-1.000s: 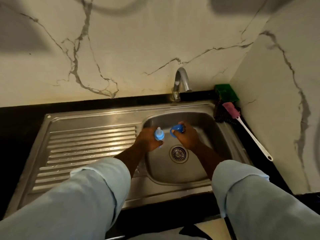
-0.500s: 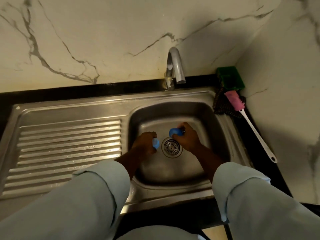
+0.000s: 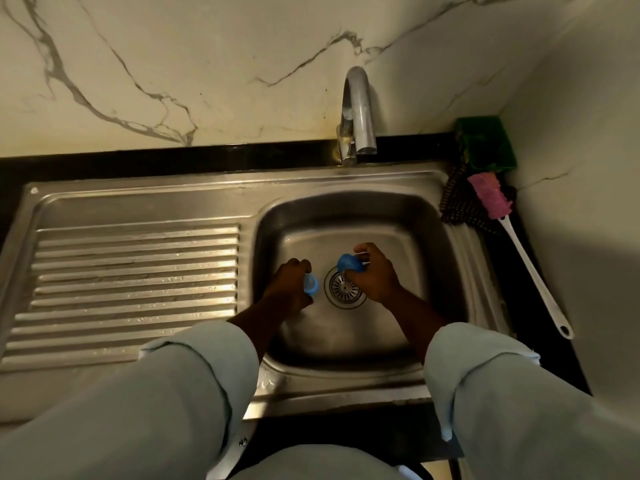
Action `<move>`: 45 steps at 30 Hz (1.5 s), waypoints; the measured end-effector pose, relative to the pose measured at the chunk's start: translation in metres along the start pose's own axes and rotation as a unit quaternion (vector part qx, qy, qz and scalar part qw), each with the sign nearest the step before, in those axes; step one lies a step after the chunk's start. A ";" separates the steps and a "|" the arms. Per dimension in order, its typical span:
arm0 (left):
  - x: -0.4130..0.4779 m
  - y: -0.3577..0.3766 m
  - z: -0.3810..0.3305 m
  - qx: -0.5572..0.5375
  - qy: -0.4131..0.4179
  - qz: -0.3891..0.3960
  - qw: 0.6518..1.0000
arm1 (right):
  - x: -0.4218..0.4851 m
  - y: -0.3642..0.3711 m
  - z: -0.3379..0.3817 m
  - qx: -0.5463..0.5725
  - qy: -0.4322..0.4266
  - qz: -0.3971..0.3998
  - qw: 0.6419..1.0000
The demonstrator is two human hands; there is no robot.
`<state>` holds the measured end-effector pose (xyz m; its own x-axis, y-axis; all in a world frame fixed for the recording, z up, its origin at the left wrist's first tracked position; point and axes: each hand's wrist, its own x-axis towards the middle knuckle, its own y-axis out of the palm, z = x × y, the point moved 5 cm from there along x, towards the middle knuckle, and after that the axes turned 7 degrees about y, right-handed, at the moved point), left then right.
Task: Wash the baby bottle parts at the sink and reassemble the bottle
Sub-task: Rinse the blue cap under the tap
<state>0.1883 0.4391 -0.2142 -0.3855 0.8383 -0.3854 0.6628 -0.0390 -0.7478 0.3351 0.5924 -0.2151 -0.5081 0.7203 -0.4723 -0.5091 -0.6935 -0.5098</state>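
From the head view, both hands reach down into the steel sink basin [image 3: 429,244], which takes up the right half of the unit, with the ribbed draining board [image 3: 135,282] filling the left half out to its raised rim. The left hand [image 3: 289,289] sits low near the basin's left wall, fingers curled around a light blue bottle part [image 3: 310,284] whose exact shape is too hidden to tell. The right hand [image 3: 372,275] is just right of the round drain strainer [image 3: 345,286] at the basin's middle, its fingers curled around a darker blue bottle part [image 3: 349,263] that juts out toward the left. The two hands are apart, with the strainer between them. The basin floor toward the back wall and the right wall lies bare. The curved tap [image 3: 356,109] stands at the back edge of the sink, its spout ending above the basin's back rim, with no water visible. At the back right corner of the dark counter stands a green holder [image 3: 485,140]; just in front of it a pink-headed bottle brush [image 3: 489,196] lies across a dark scrubber [image 3: 460,209], its white handle running along the counter's right edge beside the wall. Pale rolled sleeves [image 3: 194,368] cover the front rim.
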 end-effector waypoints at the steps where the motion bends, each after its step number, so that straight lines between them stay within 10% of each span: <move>1: 0.000 -0.002 0.000 0.006 0.001 0.009 1.000 | 0.000 0.001 0.001 0.002 -0.002 0.000 1.000; 14: 0.005 -0.100 -0.034 0.167 0.089 0.018 0.982 | -0.008 -0.023 0.055 0.020 -0.050 -0.005 0.999; 23: 0.045 -0.179 -0.124 -0.063 0.125 -0.211 0.967 | -0.020 -0.066 0.087 0.032 -0.112 -0.072 0.991; 45: 0.095 -0.190 -0.153 -0.116 0.001 -0.227 0.967 | -0.007 -0.070 0.096 0.015 -0.160 -0.091 0.983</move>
<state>0.1238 0.6091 -0.0266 -0.6694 0.7416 -0.0434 0.5512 0.4567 -0.6983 0.3080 0.6339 -0.1068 -0.5965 0.7933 -0.1221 -0.6300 -0.5570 -0.5411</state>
